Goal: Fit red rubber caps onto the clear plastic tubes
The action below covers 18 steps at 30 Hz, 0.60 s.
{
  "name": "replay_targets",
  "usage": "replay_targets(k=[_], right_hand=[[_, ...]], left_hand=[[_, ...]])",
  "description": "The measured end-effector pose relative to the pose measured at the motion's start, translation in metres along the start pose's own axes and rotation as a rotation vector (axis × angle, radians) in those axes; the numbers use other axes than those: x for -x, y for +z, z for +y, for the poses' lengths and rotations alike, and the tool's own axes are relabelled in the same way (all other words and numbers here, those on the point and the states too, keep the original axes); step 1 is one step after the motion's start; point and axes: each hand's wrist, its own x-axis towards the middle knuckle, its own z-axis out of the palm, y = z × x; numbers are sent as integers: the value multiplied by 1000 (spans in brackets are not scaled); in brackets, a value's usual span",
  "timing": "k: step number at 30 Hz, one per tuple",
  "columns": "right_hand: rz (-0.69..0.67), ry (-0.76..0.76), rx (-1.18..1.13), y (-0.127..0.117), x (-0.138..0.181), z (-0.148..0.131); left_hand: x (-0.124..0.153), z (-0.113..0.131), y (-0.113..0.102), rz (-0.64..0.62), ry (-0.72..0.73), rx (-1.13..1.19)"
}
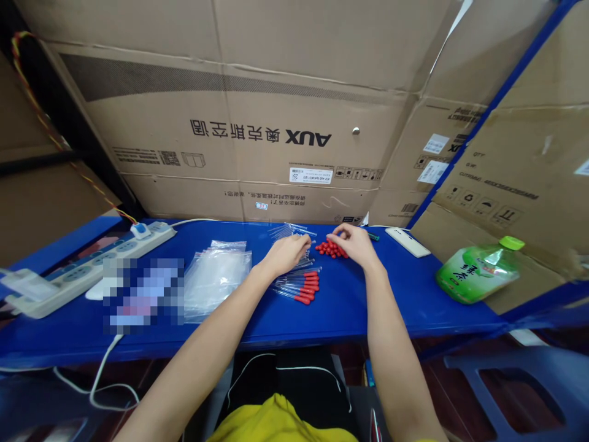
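"Two bare hands over the blue surface (343,301), near each other but apart. Anything in the left hand (286,253)?"

"Can't tell. Fingers bunched and curled downward among the clear tubes (281,232), tips partly hidden; perhaps pinching one, perhaps not."

"And in the right hand (356,244)?"

"Can't tell there either. Thumb and forefinger close together at the edge of the loose red bulbs (327,248), with nothing clearly visible between the tips."

"Which relation to watch most closely?"

"Bulbs to fingers. Heaped just below the right fingertips, on the side toward the left hand, so nearer to the right. From the left fingers, a little way off to the right."

"Long axis of the clear tubes?"

"Roughly sideways, a bit askew, with some just beyond the left fingers."

"And the red-ended tubes (309,288)?"

"Fanned out on the near side of the left fingers. Red ends to the right, clear stems running leftward."

"Pose of each hand?"

"Left: back upward, forearm slanting forward and inward, fingers turned to the right. Right: forearm reaching nearly straight forward, wrist bent inward, fingers facing left."

"Anything farther out?"

"Plastic bags (221,276), stacked left of the left fingers. Green container (476,271), well off to the right of the right fingers."
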Motion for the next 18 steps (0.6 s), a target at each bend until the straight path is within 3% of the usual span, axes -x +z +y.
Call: replay_targets(k=[1, 3, 9, 18], right_hand=[[109, 73, 93, -6, 0, 6], [190, 220, 214, -16, 0, 19], [152, 460, 305, -21, 2, 53], [129, 571, 165, -7, -1, 69]], left_hand=[[0, -2, 0, 0, -30, 17], [0, -4, 2, 9, -51, 64], [-1, -3, 7, 85, -56, 112], [-1, 3, -1, 105, -90, 87]])
